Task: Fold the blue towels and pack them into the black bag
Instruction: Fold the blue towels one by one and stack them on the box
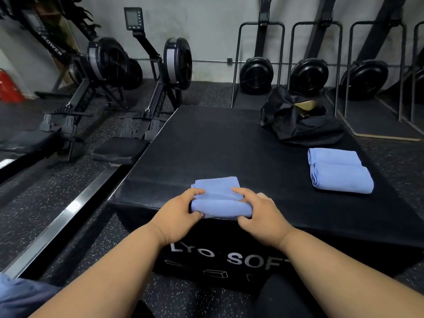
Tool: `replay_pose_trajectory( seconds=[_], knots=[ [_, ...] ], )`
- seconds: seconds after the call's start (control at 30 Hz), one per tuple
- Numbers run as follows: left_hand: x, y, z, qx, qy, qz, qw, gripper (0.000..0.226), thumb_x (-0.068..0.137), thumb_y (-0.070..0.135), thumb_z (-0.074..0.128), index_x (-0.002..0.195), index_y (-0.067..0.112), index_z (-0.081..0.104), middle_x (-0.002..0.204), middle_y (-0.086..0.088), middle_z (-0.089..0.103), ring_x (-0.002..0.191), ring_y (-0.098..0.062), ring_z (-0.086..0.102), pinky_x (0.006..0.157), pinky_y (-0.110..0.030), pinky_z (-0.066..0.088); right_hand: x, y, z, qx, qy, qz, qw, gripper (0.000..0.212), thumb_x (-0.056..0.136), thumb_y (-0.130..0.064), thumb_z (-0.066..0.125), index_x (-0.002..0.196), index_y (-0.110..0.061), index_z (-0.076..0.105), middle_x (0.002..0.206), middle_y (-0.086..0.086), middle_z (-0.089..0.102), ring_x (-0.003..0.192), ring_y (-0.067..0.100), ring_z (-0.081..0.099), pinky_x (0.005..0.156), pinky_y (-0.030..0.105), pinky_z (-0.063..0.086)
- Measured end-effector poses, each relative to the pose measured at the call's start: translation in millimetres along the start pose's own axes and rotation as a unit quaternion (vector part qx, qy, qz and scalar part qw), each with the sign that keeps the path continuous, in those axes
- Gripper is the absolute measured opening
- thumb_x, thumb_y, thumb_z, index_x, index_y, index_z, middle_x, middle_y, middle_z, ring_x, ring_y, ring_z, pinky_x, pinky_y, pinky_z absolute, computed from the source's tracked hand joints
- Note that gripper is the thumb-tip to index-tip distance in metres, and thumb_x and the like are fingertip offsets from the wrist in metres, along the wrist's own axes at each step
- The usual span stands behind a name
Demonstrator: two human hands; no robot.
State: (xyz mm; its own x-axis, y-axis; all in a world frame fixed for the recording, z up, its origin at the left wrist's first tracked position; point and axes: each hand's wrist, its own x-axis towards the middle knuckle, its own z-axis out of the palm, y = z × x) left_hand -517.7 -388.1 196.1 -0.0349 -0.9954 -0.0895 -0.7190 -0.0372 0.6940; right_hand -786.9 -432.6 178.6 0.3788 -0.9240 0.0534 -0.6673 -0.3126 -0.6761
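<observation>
A blue towel [218, 196] lies at the near edge of a black soft box [218, 143], its near part rolled over into a thick fold. My left hand [181, 214] grips the left end of that fold, thumb underneath. My right hand [257, 214] grips the right end the same way. Two folded blue towels [339, 171] lie side by side at the box's right. Behind them, at the far right corner, sits the black bag [298, 120], open, with something tan showing inside.
Rowing machines [110, 65] stand to the left, with a seat [119, 152] and rail close beside the box. Upright rowers [309, 74] line the back wall. A red extinguisher [9, 86] is at the far left. The floor is speckled rubber.
</observation>
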Motion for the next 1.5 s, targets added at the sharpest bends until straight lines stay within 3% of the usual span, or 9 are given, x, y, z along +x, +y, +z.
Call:
replay_pose_trajectory(
  seconds=[0.1, 0.2, 0.3, 0.43, 0.53, 0.67, 0.9, 1.2, 1.5],
  knots=[
    [-5.1, -7.3, -0.3, -0.084, 0.004, -0.025, 0.996, 0.046, 0.096, 0.037, 0.067, 0.138, 0.05, 0.052, 0.119, 0.024, 0.068, 0.112, 0.002, 0.063, 0.102, -0.026, 0.049, -1.3, -1.4, -5.0, 0.128, 0.023, 0.029, 0.991, 0.059, 0.087, -0.029, 0.072, 0.14, -0.049, 0.053, 0.084, -0.017, 0.064, 0.089, 0.003, 0.06, 0.089, 0.022, 0.048],
    [2.7, -7.7, 0.0, -0.171, 0.01, -0.055, 0.984, 0.036, 0.1, 0.039, 0.067, 0.13, 0.053, 0.054, 0.111, 0.019, 0.074, 0.103, 0.001, 0.069, 0.101, -0.031, 0.053, 11.2, -3.4, -2.4, 0.177, 0.047, 0.07, 0.981, 0.042, 0.094, -0.03, 0.073, 0.133, -0.038, 0.059, 0.068, -0.015, 0.049, 0.066, 0.002, 0.051, 0.071, 0.017, 0.046],
    [18.3, -4.4, 1.3, -0.153, 0.042, -0.089, 0.983, 0.042, 0.099, 0.05, 0.064, 0.139, 0.042, 0.052, 0.099, 0.005, 0.072, 0.082, -0.005, 0.068, 0.082, -0.027, 0.054, 27.4, -5.2, 3.0, 0.154, 0.057, 0.134, 0.977, 0.037, 0.096, -0.043, 0.067, 0.131, -0.036, 0.058, 0.074, -0.01, 0.055, 0.072, 0.007, 0.058, 0.076, 0.025, 0.05],
    [34.4, 1.8, 3.6, -0.108, 0.084, -0.12, 0.983, 0.055, 0.1, 0.053, 0.061, 0.148, 0.029, 0.047, 0.096, 0.005, 0.069, 0.09, -0.005, 0.065, 0.074, -0.02, 0.044, 40.6, -3.8, 6.7, 0.066, 0.076, 0.177, 0.979, 0.041, 0.092, -0.055, 0.06, 0.13, -0.04, 0.057, 0.095, -0.013, 0.062, 0.09, 0.006, 0.062, 0.087, 0.034, 0.051],
    [38.2, 3.3, 7.5, -0.088, 0.086, -0.129, 0.984, 0.056, 0.101, 0.054, 0.057, 0.149, 0.029, 0.047, 0.103, 0.009, 0.069, 0.096, -0.004, 0.064, 0.08, -0.02, 0.045, 40.1, -3.4, 9.9, 0.056, 0.08, 0.179, 0.979, 0.044, 0.092, -0.056, 0.058, 0.134, -0.043, 0.053, 0.106, -0.015, 0.061, 0.096, 0.004, 0.061, 0.092, 0.035, 0.051],
    [39.6, 7.1, 17.0, -0.079, 0.074, -0.123, 0.987, 0.059, 0.1, 0.058, 0.054, 0.152, 0.033, 0.043, 0.142, 0.009, 0.06, 0.129, -0.014, 0.057, 0.106, -0.031, 0.044, 32.5, -3.6, 11.2, 0.14, 0.084, 0.179, 0.97, 0.036, 0.094, -0.047, 0.064, 0.128, -0.048, 0.053, 0.097, -0.016, 0.069, 0.09, 0.005, 0.066, 0.089, 0.034, 0.054],
    [44.8, 49.1, 35.0, -0.133, 0.066, -0.111, 0.983, 0.057, 0.101, 0.047, 0.059, 0.154, 0.032, 0.042, 0.147, 0.008, 0.054, 0.134, -0.014, 0.052, 0.112, -0.03, 0.039, 10.6, 4.1, -12.6, 0.327, 0.135, 0.166, 0.92, 0.029, 0.097, -0.026, 0.069, 0.122, -0.037, 0.059, 0.105, 0.0, 0.071, 0.096, 0.016, 0.071, 0.088, 0.033, 0.058],
    [84.4, 181.6, 144.3, -0.215, 0.013, -0.06, 0.975, 0.058, 0.098, 0.043, 0.069, 0.149, 0.025, 0.047, 0.106, 0.019, 0.057, 0.095, 0.006, 0.056, 0.072, -0.007, 0.036, -45.7, 97.5, -134.8, 0.255, 0.318, 0.21, 0.889, 0.027, 0.096, -0.026, 0.072, 0.121, -0.028, 0.062, 0.106, -0.005, 0.067, 0.098, 0.009, 0.067, 0.082, 0.022, 0.052],
    [117.5, 234.6, 222.9, -0.165, -0.006, -0.052, 0.985, 0.062, 0.098, 0.045, 0.066, 0.151, 0.021, 0.045, 0.131, 0.006, 0.059, 0.108, -0.012, 0.056, 0.093, -0.024, 0.039, -61.6, 189.1, -177.9, 0.163, 0.298, 0.272, 0.9, 0.026, 0.095, -0.035, 0.073, 0.118, -0.029, 0.062, 0.093, -0.003, 0.069, 0.091, 0.017, 0.069, 0.084, 0.034, 0.053]
  ],
)
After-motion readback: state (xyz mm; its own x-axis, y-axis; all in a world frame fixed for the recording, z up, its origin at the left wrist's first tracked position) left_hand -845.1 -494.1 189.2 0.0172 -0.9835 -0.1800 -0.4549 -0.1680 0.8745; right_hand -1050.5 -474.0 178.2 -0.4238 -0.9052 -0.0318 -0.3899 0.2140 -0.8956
